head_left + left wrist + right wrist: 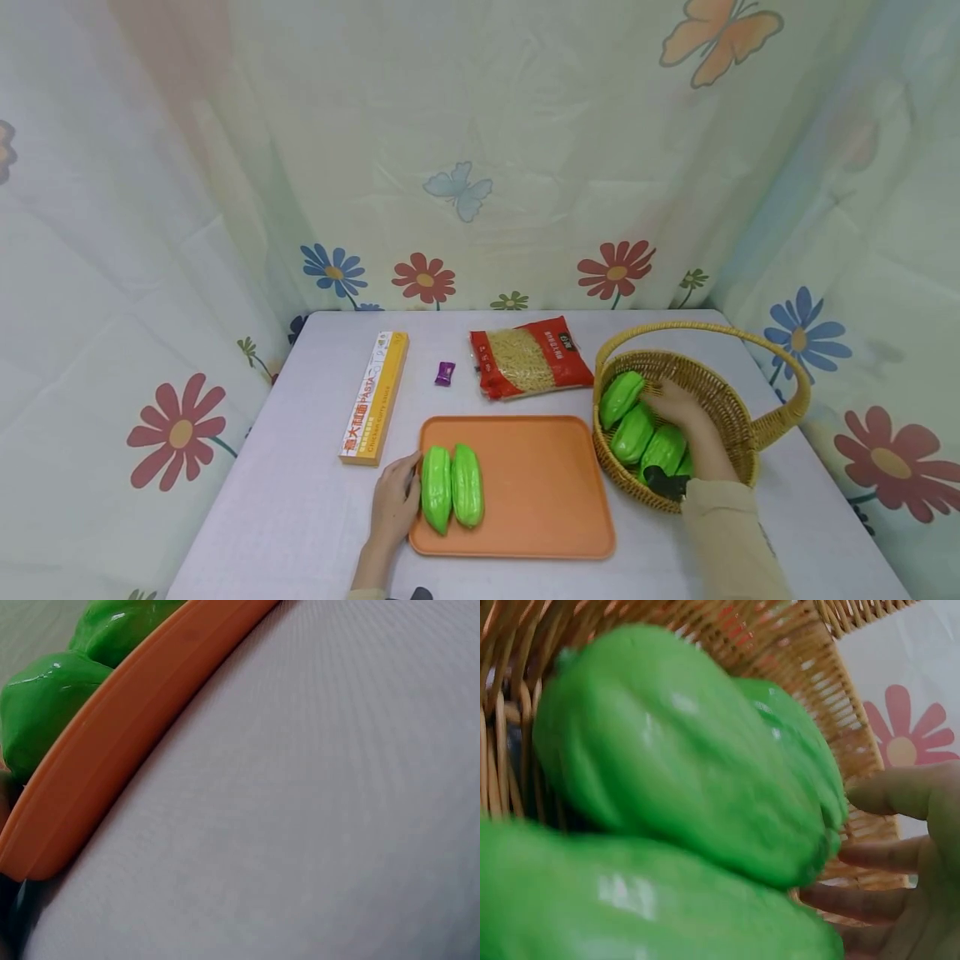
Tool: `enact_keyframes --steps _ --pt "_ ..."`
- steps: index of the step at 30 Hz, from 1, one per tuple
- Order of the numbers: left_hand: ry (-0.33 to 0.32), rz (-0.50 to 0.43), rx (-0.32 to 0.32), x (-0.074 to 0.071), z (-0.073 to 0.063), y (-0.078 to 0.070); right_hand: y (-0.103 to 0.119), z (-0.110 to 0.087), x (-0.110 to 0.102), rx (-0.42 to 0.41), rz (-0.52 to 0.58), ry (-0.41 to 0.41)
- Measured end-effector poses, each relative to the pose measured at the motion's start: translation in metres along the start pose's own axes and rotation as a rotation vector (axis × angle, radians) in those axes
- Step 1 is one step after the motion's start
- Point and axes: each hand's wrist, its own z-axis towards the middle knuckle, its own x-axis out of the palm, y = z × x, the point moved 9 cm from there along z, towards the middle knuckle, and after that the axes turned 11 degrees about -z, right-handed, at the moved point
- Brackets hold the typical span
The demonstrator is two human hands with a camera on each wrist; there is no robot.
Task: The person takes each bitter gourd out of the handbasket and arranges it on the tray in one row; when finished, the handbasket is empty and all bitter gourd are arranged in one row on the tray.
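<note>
Two long green ridged fruits point(452, 487), much like star fruit, lie side by side at the left of an orange tray point(540, 492). At the tray's left rim, my left hand point(393, 504) holds the edge beside them; the left wrist view mostly misses its fingers. My right hand point(678, 406) reaches into a wicker basket point(712, 383) holding several more such fruits point(632, 433). In the right wrist view its fingers point(885, 855) are spread and fairly straight at the end of one green fruit point(682, 750), not closed round it.
A yellow and white pasta box point(375, 398) lies left of the tray. Behind the tray are a small purple wrapped piece point(445, 373) and a red bag of pasta point(528, 358). The basket's tall handle point(783, 417) arches over its opening. Flowered curtains point(465, 125) surround the table.
</note>
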Motion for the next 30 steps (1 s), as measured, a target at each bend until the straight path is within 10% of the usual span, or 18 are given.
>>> enact_keyframes --steps 30 --pt "0.008 -0.016 -0.030 0.001 0.001 0.003 0.012 0.033 0.011 -0.003 0.191 -0.058"
